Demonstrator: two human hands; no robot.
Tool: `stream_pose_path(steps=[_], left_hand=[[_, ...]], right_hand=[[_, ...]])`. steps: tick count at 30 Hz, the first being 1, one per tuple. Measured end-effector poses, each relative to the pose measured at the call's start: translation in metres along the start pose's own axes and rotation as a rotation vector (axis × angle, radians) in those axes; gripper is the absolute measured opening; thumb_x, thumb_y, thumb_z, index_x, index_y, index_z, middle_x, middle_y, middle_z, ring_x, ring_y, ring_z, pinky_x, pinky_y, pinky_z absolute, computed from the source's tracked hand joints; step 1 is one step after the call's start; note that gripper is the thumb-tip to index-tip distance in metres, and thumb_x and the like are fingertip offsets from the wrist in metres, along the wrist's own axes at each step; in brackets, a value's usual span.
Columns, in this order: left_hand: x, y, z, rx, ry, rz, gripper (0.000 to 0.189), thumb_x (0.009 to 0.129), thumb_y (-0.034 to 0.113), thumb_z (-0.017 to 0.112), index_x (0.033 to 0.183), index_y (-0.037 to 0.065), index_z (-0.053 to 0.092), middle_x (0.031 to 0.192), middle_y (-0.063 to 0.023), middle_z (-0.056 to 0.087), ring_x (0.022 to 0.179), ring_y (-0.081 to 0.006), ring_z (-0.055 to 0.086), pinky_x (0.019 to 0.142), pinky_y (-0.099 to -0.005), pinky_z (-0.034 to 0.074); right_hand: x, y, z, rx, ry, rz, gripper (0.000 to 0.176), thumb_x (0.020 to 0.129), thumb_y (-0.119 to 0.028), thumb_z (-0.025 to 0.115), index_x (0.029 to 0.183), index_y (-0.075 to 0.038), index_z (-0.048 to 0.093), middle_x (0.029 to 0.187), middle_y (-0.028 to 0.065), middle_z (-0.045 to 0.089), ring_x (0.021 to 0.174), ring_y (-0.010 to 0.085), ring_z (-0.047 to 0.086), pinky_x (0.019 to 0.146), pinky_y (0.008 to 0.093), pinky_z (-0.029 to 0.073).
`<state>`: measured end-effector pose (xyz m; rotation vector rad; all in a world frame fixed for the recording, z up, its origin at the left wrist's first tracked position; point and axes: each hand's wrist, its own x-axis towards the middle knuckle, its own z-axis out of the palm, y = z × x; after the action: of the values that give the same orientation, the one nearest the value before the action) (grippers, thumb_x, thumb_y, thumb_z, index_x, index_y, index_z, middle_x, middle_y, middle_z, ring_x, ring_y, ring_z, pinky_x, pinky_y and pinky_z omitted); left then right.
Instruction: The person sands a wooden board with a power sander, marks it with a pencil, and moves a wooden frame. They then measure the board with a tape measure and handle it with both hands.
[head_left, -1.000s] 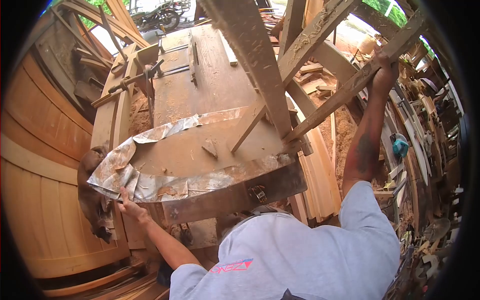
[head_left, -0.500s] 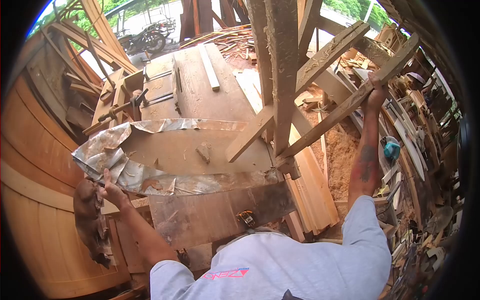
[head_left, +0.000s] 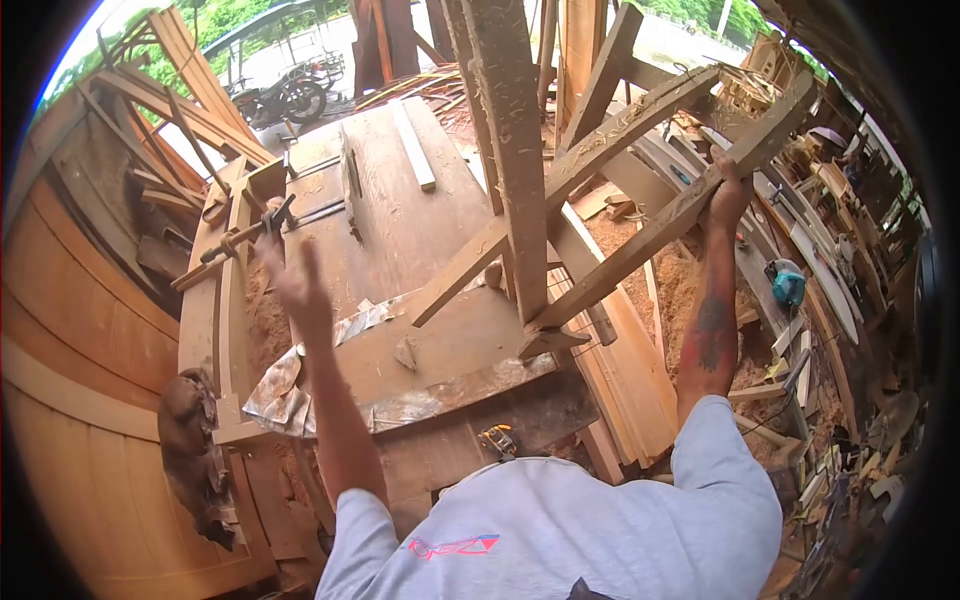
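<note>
My right hand [head_left: 731, 190] is wrapped round a slanting beam of a large wooden frame [head_left: 655, 235], high on the right. That frame stands tilted over the bench, with wood shavings stuck to its beams. My left hand [head_left: 300, 285] is raised over the left side of the bench, fingers apart, holding nothing. Below it lies a board edged with crumpled silvery sheeting [head_left: 285, 395], and a small wood scrap [head_left: 405, 352] rests on the board. A bar clamp [head_left: 245, 230] is just beyond my left hand.
A pale wood strip [head_left: 413, 145] lies on the large panel [head_left: 395, 215]. Planks [head_left: 625, 370] and sawdust are to the right, near a teal power tool [head_left: 788, 286]. A brown dog [head_left: 190, 450] lies at left beside a wooden door [head_left: 90, 440]. A tape measure [head_left: 497, 440] lies near my body.
My left hand has let go of the silvery sheeting and moved up and right. The sheeting's left end has shifted right and down. The wooden frame, still in my right hand, appears further left.
</note>
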<state>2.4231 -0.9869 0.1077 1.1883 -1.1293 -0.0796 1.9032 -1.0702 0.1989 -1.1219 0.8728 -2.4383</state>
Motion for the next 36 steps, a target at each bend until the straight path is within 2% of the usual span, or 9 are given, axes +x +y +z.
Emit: stream_pose_path(steps=[3,4,8,12,18,21,26,30,36], left_hand=[[0.019,0.068,0.109,-0.270,-0.525,-0.057,0.118,0.081,0.083,0.041,0.152,-0.004,0.007,0.159,-0.0266,-0.003,0.148,-0.0385,0.004,0.121,-0.0480,0.009],[0.016,0.081,0.146,-0.344,-0.662,-0.159,0.117,0.079,0.076,0.052,0.153,-0.002,0.006,0.159,-0.0266,0.000,0.147,-0.0417,0.007,0.121,-0.0481,0.011],[-0.008,0.098,0.228,-0.550,-0.542,0.030,0.110,0.074,0.053,0.064,0.153,0.002,0.006,0.152,-0.0266,0.020,0.143,-0.0436,0.018,0.118,-0.0512,0.018],[-0.044,0.111,0.262,-0.488,-0.477,0.149,0.113,0.075,0.066,0.067,0.154,0.007,0.012,0.151,-0.0283,0.021,0.141,-0.0441,0.020,0.116,-0.0528,0.022],[-0.097,0.140,0.308,-0.188,-0.729,0.215,0.090,0.094,0.070,0.030,0.156,0.007,0.012,0.161,-0.0201,0.009,0.148,-0.0405,0.005,0.118,-0.0540,0.010],[-0.102,0.136,0.329,-0.229,-0.733,0.301,0.086,0.095,0.068,0.030,0.155,0.006,0.018,0.158,-0.0206,0.020,0.146,-0.0405,0.014,0.117,-0.0517,0.015],[-0.103,0.147,0.327,-0.704,-1.030,-0.153,0.083,0.095,0.061,0.045,0.151,0.003,0.026,0.141,-0.0264,0.047,0.131,-0.0362,0.045,0.110,-0.0420,0.033],[-0.120,0.140,0.353,-0.593,-0.961,0.011,0.101,0.078,0.060,0.070,0.149,0.000,0.029,0.126,-0.0241,0.057,0.117,-0.0319,0.056,0.100,-0.0428,0.043],[-0.105,0.147,0.322,-0.487,-0.882,0.125,0.089,0.082,0.064,0.062,0.144,0.004,0.037,0.127,-0.0246,0.049,0.123,-0.0376,0.043,0.106,-0.0479,0.032]], right_hand=[[0.002,0.016,-0.017,-0.060,-0.052,-0.007,0.033,0.076,-0.011,0.073,0.103,0.000,0.057,0.090,0.0046,0.059,0.076,0.0153,0.057,0.074,0.0301,0.047],[0.009,0.018,-0.022,-0.098,-0.068,-0.052,0.033,0.077,-0.010,0.073,0.104,0.001,0.057,0.091,0.0051,0.059,0.075,0.0156,0.057,0.073,0.0304,0.048],[-0.016,-0.002,-0.010,0.002,-0.057,-0.098,0.029,0.078,-0.004,0.070,0.104,0.001,0.057,0.093,0.0051,0.060,0.076,0.0141,0.058,0.073,0.0295,0.049],[-0.035,-0.020,0.005,-0.022,-0.036,-0.055,0.035,0.084,-0.016,0.074,0.110,0.001,0.057,0.094,0.0050,0.060,0.082,0.0130,0.056,0.076,0.0278,0.046],[-0.049,-0.032,0.008,-0.057,-0.098,-0.137,0.057,0.088,-0.031,0.072,0.128,-0.002,0.044,0.107,0.0062,0.054,0.095,0.0150,0.052,0.085,0.0307,0.043],[-0.037,-0.032,-0.005,0.436,-0.135,0.307,0.056,0.084,-0.025,0.075,0.125,-0.001,0.047,0.105,0.0093,0.057,0.095,0.0203,0.058,0.083,0.0346,0.049],[-0.044,-0.029,-0.019,0.167,-0.010,0.322,0.019,0.076,-0.008,0.071,0.089,0.003,0.062,0.077,0.0111,0.062,0.065,0.0221,0.065,0.062,0.0365,0.058],[-0.034,-0.014,-0.046,0.172,-0.047,0.283,0.024,0.077,-0.012,0.071,0.093,0.001,0.060,0.079,0.0106,0.061,0.066,0.0229,0.064,0.061,0.0370,0.056],[-0.032,-0.022,-0.034,0.075,-0.137,0.339,0.034,0.082,-0.027,0.071,0.099,-0.001,0.056,0.089,0.0102,0.060,0.081,0.0213,0.062,0.078,0.0395,0.051]])
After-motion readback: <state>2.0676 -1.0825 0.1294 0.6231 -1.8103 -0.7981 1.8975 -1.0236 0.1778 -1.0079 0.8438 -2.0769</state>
